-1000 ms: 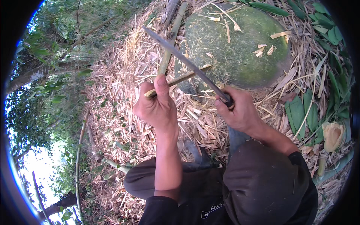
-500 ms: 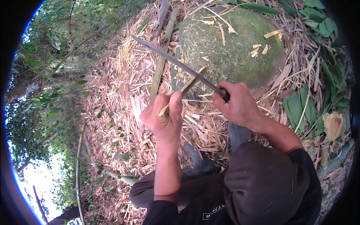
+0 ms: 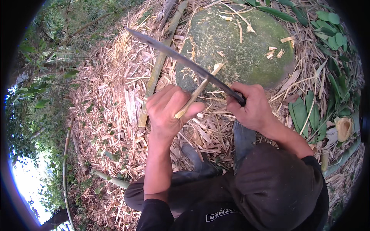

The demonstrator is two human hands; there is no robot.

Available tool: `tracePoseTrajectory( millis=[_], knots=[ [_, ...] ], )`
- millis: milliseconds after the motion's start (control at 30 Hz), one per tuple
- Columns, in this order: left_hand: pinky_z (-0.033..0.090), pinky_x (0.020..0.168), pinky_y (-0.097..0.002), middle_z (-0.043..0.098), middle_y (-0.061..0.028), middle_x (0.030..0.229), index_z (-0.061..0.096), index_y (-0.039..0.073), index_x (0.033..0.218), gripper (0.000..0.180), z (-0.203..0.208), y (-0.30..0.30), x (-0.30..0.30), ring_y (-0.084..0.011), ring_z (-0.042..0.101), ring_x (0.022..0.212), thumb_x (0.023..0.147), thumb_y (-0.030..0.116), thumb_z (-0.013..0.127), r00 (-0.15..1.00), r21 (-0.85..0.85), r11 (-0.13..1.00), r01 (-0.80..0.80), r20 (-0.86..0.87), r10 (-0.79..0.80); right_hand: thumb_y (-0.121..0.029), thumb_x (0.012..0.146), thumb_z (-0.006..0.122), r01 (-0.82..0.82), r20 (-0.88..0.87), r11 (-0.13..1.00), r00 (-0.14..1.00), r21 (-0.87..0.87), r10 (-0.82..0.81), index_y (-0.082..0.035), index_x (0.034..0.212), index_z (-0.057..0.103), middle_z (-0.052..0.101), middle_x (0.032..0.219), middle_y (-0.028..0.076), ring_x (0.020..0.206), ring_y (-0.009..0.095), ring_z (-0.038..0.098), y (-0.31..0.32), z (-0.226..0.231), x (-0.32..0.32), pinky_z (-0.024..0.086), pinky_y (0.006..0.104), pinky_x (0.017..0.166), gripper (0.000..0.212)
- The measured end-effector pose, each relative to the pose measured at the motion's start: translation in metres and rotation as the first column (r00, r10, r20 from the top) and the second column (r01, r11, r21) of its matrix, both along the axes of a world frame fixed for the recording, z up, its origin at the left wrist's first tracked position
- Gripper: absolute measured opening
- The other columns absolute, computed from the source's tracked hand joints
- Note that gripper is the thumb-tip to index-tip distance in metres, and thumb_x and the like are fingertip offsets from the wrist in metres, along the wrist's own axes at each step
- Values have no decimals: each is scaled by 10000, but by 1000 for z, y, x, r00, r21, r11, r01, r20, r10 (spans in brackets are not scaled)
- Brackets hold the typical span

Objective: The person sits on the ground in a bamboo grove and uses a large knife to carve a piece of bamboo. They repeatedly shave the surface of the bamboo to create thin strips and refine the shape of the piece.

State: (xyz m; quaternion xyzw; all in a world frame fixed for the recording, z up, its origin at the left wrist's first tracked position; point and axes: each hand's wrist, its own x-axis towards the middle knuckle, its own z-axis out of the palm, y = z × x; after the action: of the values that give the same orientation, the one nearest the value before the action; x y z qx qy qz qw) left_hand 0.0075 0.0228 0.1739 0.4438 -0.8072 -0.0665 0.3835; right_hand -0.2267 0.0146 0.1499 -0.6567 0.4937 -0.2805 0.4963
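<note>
My right hand [image 3: 254, 107] grips the dark handle of a machete [image 3: 181, 60], its long blade slanting up to the left. A short pale strip of split wood [image 3: 195, 93] lies between the thumb and fingers of my left hand [image 3: 165, 106], the thumb stretched out beneath it. The blade crosses the strip near its far end; whether the edge bites into it cannot be made out. Both hands are above the near side of a large rounded, mossy stone [image 3: 254, 42] with wood chips scattered on top.
Wood shavings [image 3: 111, 100] cover the ground. Left of the stone lies a greenish pole [image 3: 156, 73]. Green leaves [image 3: 300, 111] and a pale husk-like piece [image 3: 343, 129] are on the right. My boots [image 3: 244, 140] are below my hands; brush [image 3: 38, 81] grows at the far left.
The left hand has turned and its thumb has straightened along the strip. The strip now tilts more steeply, with its pale far end showing. The machete hand has shifted slightly right.
</note>
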Motion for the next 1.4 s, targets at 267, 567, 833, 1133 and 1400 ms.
tracePoseTrajectory(
  millis=[267, 567, 833, 1133, 1400],
  knots=[
    [571, 658, -357, 720, -157, 909, 655, 4, 1085, 268, -16, 35, -8, -296, 710, 781, 859, 86, 773, 940, -1, 997, -71, -334, 67, -95, 796, 676, 43, -19, 975, 999, -219, -48, 7, 902, 647, 609, 694, 182, 644, 353, 622, 6, -9, 0, 467, 402, 583, 149],
    [593, 675, -349, 727, -148, 887, 682, -29, 1011, 195, 4, 27, -31, -287, 737, 799, 827, -66, 734, 945, -194, 959, -207, -294, 144, -191, 937, 654, 20, 83, 999, 996, -45, -16, 17, 875, 624, 566, 607, 145, 500, 245, 567, 7, -6, -4, 410, 371, 502, 219],
    [580, 673, -326, 727, -159, 876, 698, -52, 1020, 165, 15, 12, -39, -261, 719, 777, 856, -64, 709, 954, -202, 941, -272, -183, 237, -205, 971, 634, 83, 38, 994, 996, -66, -81, 34, 929, 641, 533, 587, 90, 499, 159, 510, 1, -5, -7, 382, 326, 488, 243],
    [558, 689, -313, 744, -160, 924, 689, -61, 1054, 166, 22, 9, -50, -246, 701, 785, 888, -59, 700, 964, -151, 962, -228, -178, 200, -158, 926, 653, 63, -61, 977, 995, -204, -77, 24, 925, 637, 619, 629, 194, 550, 333, 663, -7, 26, -5, 480, 427, 533, 183],
    [569, 658, -325, 728, -144, 895, 711, -29, 1047, 220, 18, 18, -45, -257, 703, 746, 832, -36, 757, 955, -148, 951, -270, -165, 246, -161, 892, 667, 56, -27, 986, 998, -154, -61, 12, 904, 648, 616, 616, 200, 577, 381, 662, -9, 53, -8, 497, 448, 561, 175]
  ],
)
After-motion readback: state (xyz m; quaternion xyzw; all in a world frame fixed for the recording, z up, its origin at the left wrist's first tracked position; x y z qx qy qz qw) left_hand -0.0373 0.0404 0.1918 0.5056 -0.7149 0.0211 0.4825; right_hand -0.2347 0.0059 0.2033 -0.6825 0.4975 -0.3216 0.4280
